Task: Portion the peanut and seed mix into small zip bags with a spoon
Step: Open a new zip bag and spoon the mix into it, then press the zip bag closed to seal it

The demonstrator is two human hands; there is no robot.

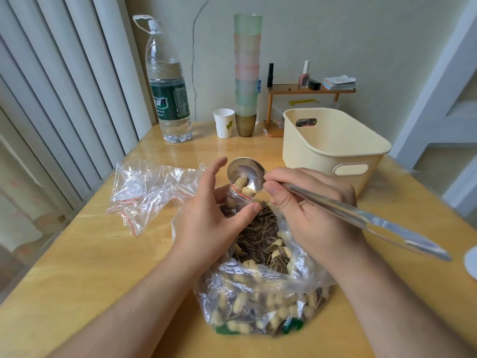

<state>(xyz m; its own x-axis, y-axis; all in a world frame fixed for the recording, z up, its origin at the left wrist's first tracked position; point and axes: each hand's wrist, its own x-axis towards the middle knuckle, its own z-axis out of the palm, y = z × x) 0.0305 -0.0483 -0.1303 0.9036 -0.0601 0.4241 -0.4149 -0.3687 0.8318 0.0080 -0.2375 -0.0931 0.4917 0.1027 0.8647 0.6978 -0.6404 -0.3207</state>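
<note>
A: Start on the far left. What lies out past the holding hand?

B: A heap of empty zip bags (pixel 152 188), flat on the table (pixel 77 267), well clear of the left hand (pixel 214 218). They wait their turn.

A: And that hand itself?

B: Thumb and a lower finger pinch the mouth of a small zip bag (pixel 236 196), its red seal strip showing just beyond the thumb tip. The other fingers are spread and lifted, holding nothing. I cannot tell how wide the mouth stands; the plastic is clear and partly hidden.

A: Next over?

B: The spoon (pixel 246 174), its bowl tipped down right at that pinch, with two or three peanuts (pixel 244 187) sliding toward the bag's lip. The right hand (pixel 312 210) grips the handle close behind the bowl, fingers curled around it, the long handle running off to the right.

A: Where is the supply?

B: Directly under both hands: the big bag of mix (pixel 263 293), open, seeds on top, peanuts below.

A: So how should the pour go?

B: My judgement: hold the small bag's mouth wide with those idle fingers, rest the spoon's edge inside the lip, and tilt slowly. Peanuts are bulky and may jam or bounce. Staying above the big bag means strays fall back in.

A: Beyond the spoon hand?

B: A cream basket (pixel 333 140), probably for filled bags.
</note>
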